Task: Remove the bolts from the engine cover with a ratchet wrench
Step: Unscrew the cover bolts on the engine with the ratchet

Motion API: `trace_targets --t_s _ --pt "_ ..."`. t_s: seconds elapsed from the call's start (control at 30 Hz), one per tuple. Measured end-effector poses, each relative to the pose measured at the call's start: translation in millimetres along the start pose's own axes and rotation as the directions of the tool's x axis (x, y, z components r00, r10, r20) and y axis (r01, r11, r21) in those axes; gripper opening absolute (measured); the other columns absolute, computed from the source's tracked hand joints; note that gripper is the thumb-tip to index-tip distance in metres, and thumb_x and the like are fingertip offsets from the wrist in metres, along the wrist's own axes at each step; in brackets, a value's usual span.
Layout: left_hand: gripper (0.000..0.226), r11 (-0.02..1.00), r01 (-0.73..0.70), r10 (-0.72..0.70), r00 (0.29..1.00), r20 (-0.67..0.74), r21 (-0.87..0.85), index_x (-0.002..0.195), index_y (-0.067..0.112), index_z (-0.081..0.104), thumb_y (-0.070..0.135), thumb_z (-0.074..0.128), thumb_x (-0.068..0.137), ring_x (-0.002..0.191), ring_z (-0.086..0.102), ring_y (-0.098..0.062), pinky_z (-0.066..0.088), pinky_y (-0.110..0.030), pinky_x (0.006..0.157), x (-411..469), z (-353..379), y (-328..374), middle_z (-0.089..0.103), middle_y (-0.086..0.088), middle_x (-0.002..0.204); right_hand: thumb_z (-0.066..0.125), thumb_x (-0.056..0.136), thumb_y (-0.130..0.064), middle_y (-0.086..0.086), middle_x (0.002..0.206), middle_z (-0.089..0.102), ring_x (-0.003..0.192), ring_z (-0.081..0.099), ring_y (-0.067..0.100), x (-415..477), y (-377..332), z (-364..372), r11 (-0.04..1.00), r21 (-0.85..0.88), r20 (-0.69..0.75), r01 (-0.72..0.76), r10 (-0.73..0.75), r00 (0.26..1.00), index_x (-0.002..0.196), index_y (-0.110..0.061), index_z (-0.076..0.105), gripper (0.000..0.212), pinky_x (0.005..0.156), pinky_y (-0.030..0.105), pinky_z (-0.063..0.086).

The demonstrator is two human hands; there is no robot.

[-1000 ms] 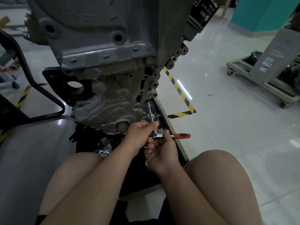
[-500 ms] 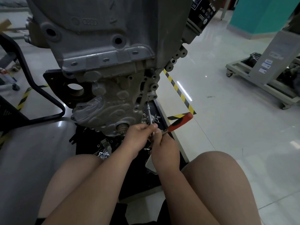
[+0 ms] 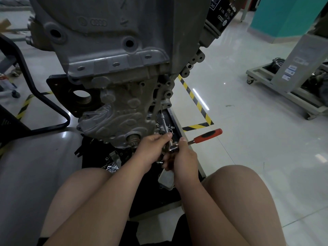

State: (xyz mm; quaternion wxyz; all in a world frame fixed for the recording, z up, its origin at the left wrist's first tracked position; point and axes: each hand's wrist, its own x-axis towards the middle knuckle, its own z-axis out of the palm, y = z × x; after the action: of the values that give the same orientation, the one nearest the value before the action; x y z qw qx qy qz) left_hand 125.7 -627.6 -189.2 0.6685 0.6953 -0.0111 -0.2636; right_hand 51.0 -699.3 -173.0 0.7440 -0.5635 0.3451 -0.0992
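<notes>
1. Glossy white floor with yellow-black hazard tape. The engine hangs over a black tray, and I'm seated with my knees either side of the tray's near edge.
2. The engine cover is the lower grey casting, facing me. Loose metal parts lie on the tray near its left side.
3. The ratchet wrench sits by the tray's right edge. Its extension bar runs up to the cover's right flank. The socket end and the bolt are hidden, so I can't tell how far out the bolt is.
4. My left grip has fingers curled round the lower part of the extension bar, steadying it.
5. My right grip is closed on the wrench at its chrome head. The red handle sticks out free to the right, pointing slightly up.
6. Step, as I judge it: mid-loosening one bolt on the cover's right side, with more of the task left.
7. Next move calls for keeping the bar square on the bolt, swinging the handle through short strokes, then catching the bolt when it frees.
</notes>
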Motion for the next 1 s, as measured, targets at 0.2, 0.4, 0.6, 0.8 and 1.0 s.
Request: trace_targets --t_s 0.2,0.4,0.6,0.8,1.0 --pt "0.03 0.908 0.287 -0.275 0.958 0.081 -0.304 0.065 0.012 0.047 0.02 0.038 0.093 0.038 0.035 -0.019 0.025 -0.025 0.041 2 -3 8 0.039 -0.003 0.048 0.04 0.1 -0.041 0.008 0.053 0.063 0.041 0.055 0.017 1 2 3 0.998 0.005 0.04 -0.056 0.055 0.998 0.059 -0.014 0.069 0.057 0.041 0.024 0.045" --pt "0.037 0.788 0.298 -0.339 0.94 0.024 -0.539 0.082 0.005 0.054 -0.008 0.019 0.086 0.063 0.051 -0.018 0.042 -0.025 0.054 3 -14 12 0.054 -0.01 0.071 0.05 0.096 -0.029 0.009 0.055 0.065 0.039 0.053 0.017 2 -3 -5 0.995 -0.091 0.021 0.035 -0.033 0.999 0.068 -0.009 0.065 0.037 0.039 0.023 0.042" --pt "0.036 0.829 0.279 -0.317 0.948 0.003 -0.484 0.086 0.006 0.057 -0.01 0.026 0.094 0.051 0.065 -0.013 0.051 -0.019 0.043 3 -16 10 0.064 -0.009 0.072 0.048 0.097 -0.03 0.009 0.057 0.067 0.04 0.054 0.018 -2 -13 -27 0.995 -0.086 -0.034 0.047 -0.05 0.998 0.078 -0.008 0.066 0.034 0.041 0.024 0.043" --pt "0.023 0.872 0.278 -0.288 0.957 0.037 -0.402 0.089 0.008 0.061 0.009 0.041 0.101 0.04 0.054 -0.006 0.035 -0.015 0.035 0 -14 10 0.069 -0.001 0.062 0.047 0.097 -0.03 0.013 0.055 0.065 0.038 0.052 0.017 -11 -31 -42 0.991 -0.126 -0.003 0.048 -0.049 0.999 0.077 -0.001 0.069 0.04 0.038 0.022 0.043" --pt "0.022 0.778 0.258 -0.297 0.954 0.026 -0.573 0.082 0.016 0.056 0.031 0.051 0.098 0.033 0.038 -0.003 0.025 -0.013 0.029 7 -25 15 0.055 0.008 0.051 0.047 0.092 -0.023 0.009 0.043 0.056 0.031 0.043 0.015 -15 -42 -49 0.923 -0.374 0.095 0.089 -0.057 0.994 0.085 0.015 0.062 0.042 0.034 0.016 0.035"
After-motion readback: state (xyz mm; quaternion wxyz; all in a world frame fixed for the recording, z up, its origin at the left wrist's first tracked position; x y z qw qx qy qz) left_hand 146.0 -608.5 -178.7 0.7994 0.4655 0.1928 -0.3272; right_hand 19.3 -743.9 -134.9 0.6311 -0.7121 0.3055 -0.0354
